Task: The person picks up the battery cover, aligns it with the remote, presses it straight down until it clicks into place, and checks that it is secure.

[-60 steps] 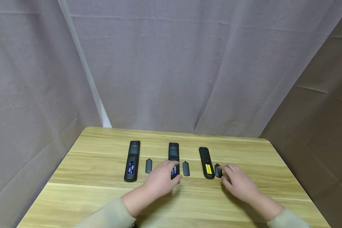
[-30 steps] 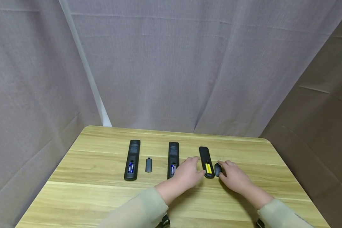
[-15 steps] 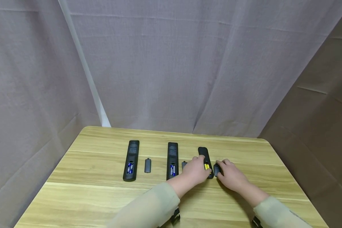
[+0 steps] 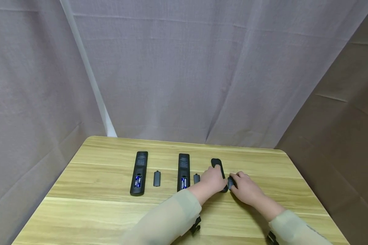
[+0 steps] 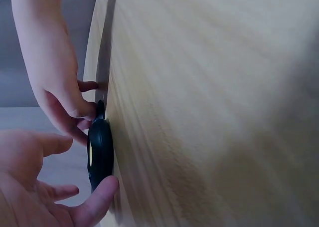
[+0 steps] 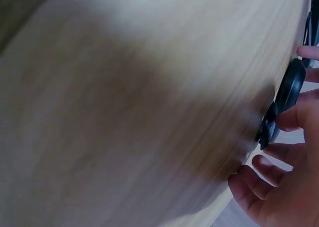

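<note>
My left hand (image 4: 214, 178) is spread over the rightmost black remote control (image 4: 218, 163). In the left wrist view the thumb lies along that remote's side, low by the table, while the other fingers hover apart from it, and a bit of yellow battery shows. Beside it, my right hand (image 4: 246, 189) pinches a small ribbed black battery cover (image 4: 230, 183) between thumb and finger. The right wrist view shows the cover (image 6: 269, 129) tilted right at the remote's edge. My left hand hides most of the battery compartment in the head view.
Two more black remotes lie back up on the wooden table (image 4: 89, 214), a left one (image 4: 139, 165) and a middle one (image 4: 184, 166), blue batteries showing in both. Next to each lies a grey cover, the left cover (image 4: 157, 178) and the middle cover (image 4: 197, 178). Curtains stand behind.
My left hand has moved right from the middle remote to the rightmost one. My right hand has taken hold of the ribbed cover and brought it slightly left, closer to that remote.
</note>
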`<action>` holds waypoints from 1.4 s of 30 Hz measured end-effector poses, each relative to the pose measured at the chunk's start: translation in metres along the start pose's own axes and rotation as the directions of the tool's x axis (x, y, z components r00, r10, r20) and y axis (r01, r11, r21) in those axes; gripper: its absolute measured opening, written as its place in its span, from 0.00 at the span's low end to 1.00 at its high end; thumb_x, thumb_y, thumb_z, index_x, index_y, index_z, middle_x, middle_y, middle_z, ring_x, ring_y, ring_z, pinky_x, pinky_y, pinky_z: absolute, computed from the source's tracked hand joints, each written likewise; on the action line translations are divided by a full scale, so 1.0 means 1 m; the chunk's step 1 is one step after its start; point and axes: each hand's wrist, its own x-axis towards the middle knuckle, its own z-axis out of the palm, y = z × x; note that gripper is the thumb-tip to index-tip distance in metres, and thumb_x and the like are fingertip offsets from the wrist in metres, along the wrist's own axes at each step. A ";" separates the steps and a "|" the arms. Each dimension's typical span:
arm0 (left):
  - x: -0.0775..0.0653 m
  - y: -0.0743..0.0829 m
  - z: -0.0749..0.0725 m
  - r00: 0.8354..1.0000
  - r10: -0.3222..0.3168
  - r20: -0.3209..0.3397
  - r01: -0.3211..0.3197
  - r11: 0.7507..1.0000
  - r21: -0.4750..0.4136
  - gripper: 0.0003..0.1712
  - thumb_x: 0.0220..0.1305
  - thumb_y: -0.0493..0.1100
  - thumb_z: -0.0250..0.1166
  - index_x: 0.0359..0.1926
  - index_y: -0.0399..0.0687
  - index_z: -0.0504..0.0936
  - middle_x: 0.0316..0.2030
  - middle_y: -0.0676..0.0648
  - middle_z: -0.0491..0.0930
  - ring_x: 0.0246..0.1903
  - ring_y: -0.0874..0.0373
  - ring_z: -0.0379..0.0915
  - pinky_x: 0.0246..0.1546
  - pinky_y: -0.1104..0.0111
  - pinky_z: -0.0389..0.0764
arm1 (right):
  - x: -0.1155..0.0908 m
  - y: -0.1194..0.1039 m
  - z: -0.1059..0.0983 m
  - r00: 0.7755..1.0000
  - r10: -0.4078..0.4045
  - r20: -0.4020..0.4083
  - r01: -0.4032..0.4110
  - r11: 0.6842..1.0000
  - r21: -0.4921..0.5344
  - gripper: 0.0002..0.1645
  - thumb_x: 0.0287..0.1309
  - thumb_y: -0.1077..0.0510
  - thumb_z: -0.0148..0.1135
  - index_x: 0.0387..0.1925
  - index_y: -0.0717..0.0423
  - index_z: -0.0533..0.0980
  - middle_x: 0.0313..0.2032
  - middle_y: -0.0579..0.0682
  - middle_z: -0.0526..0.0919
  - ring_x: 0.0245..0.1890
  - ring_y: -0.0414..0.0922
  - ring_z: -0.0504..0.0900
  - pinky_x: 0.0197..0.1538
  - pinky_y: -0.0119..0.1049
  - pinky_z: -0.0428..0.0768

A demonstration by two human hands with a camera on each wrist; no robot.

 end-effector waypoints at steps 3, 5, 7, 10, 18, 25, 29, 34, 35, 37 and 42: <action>0.004 0.004 0.000 0.999 -0.044 0.013 0.044 0.999 0.022 0.37 0.64 0.61 0.65 0.68 0.50 0.69 0.58 0.43 0.76 0.50 0.49 0.78 0.34 0.62 0.82 | 0.001 0.000 0.001 1.000 0.001 0.005 -0.001 1.000 -0.008 0.29 0.65 0.55 0.58 0.64 0.65 0.71 0.48 0.57 0.75 0.47 0.54 0.76 0.48 0.51 0.78; 0.006 0.007 0.000 0.998 -0.066 0.017 0.066 0.997 0.036 0.37 0.64 0.61 0.65 0.69 0.51 0.69 0.58 0.43 0.75 0.52 0.49 0.77 0.35 0.62 0.82 | 0.002 0.000 0.002 1.000 0.000 0.007 0.001 1.000 -0.013 0.29 0.65 0.55 0.58 0.64 0.65 0.71 0.48 0.57 0.75 0.47 0.55 0.76 0.49 0.51 0.78; 0.008 0.010 0.001 0.997 -0.080 0.021 0.079 0.995 0.059 0.38 0.65 0.62 0.64 0.71 0.52 0.68 0.60 0.42 0.74 0.55 0.50 0.75 0.38 0.63 0.82 | 0.002 0.001 0.002 1.000 0.001 0.010 0.000 1.000 -0.013 0.29 0.65 0.54 0.58 0.64 0.65 0.71 0.48 0.57 0.75 0.47 0.55 0.76 0.49 0.51 0.78; 0.012 0.015 0.004 0.995 -0.096 0.027 0.092 0.990 0.102 0.40 0.65 0.63 0.62 0.73 0.53 0.65 0.63 0.42 0.71 0.59 0.50 0.72 0.43 0.63 0.82 | 0.002 0.002 0.002 1.000 0.003 0.013 -0.003 1.000 -0.009 0.29 0.65 0.54 0.58 0.64 0.65 0.71 0.47 0.57 0.75 0.47 0.54 0.75 0.48 0.51 0.77; 0.022 0.019 0.017 0.992 -0.114 0.049 0.098 0.963 0.252 0.46 0.67 0.68 0.56 0.76 0.50 0.58 0.72 0.43 0.61 0.68 0.53 0.62 0.48 0.67 0.81 | 0.004 0.003 0.003 1.000 -0.002 0.012 0.002 1.000 -0.008 0.29 0.65 0.53 0.58 0.63 0.63 0.72 0.48 0.57 0.75 0.48 0.55 0.75 0.50 0.52 0.77; 0.023 0.021 0.019 0.993 -0.114 0.035 0.099 0.952 0.290 0.45 0.67 0.67 0.56 0.76 0.48 0.58 0.72 0.42 0.61 0.66 0.53 0.64 0.45 0.70 0.81 | 0.005 0.004 0.004 1.000 -0.011 0.003 0.011 1.000 -0.004 0.29 0.64 0.54 0.58 0.64 0.63 0.72 0.48 0.57 0.76 0.49 0.57 0.75 0.52 0.54 0.76; 0.020 0.024 0.013 0.994 -0.103 0.034 0.087 0.946 0.314 0.45 0.66 0.66 0.58 0.75 0.46 0.60 0.70 0.42 0.63 0.63 0.52 0.66 0.46 0.70 0.80 | 0.005 0.005 0.003 1.000 -0.021 0.008 0.021 1.000 -0.017 0.29 0.64 0.54 0.58 0.64 0.62 0.72 0.46 0.56 0.76 0.48 0.56 0.75 0.51 0.53 0.76; 0.019 0.025 0.011 0.996 -0.079 0.032 0.063 0.933 0.355 0.43 0.66 0.65 0.58 0.73 0.46 0.62 0.63 0.45 0.71 0.55 0.54 0.71 0.43 0.70 0.78 | 0.005 0.005 0.000 1.000 -0.026 0.012 0.026 1.000 -0.011 0.29 0.64 0.53 0.58 0.63 0.62 0.73 0.44 0.54 0.76 0.47 0.55 0.75 0.50 0.53 0.76; 0.019 0.024 0.011 0.996 -0.078 0.032 0.062 0.934 0.353 0.43 0.66 0.65 0.58 0.73 0.47 0.62 0.61 0.45 0.72 0.53 0.54 0.71 0.42 0.70 0.78 | 0.005 0.005 0.000 1.000 -0.027 0.012 0.027 1.000 -0.007 0.29 0.64 0.53 0.58 0.63 0.62 0.73 0.44 0.54 0.76 0.47 0.55 0.75 0.50 0.53 0.76; 0.020 0.023 0.011 0.997 -0.077 0.024 0.065 0.942 0.329 0.42 0.65 0.65 0.60 0.73 0.49 0.63 0.60 0.46 0.72 0.50 0.54 0.72 0.39 0.68 0.78 | 0.006 0.005 -0.001 1.000 -0.030 0.010 0.030 1.000 -0.002 0.28 0.63 0.53 0.59 0.63 0.61 0.73 0.45 0.55 0.76 0.48 0.56 0.75 0.51 0.54 0.76; 0.023 0.020 0.014 0.997 -0.076 0.000 0.074 0.968 0.239 0.43 0.59 0.65 0.66 0.70 0.54 0.65 0.57 0.44 0.71 0.45 0.51 0.73 0.31 0.66 0.79 | 0.009 0.009 0.001 0.999 -0.030 0.027 0.029 1.000 0.006 0.28 0.63 0.53 0.60 0.62 0.61 0.73 0.50 0.58 0.76 0.51 0.59 0.75 0.54 0.57 0.75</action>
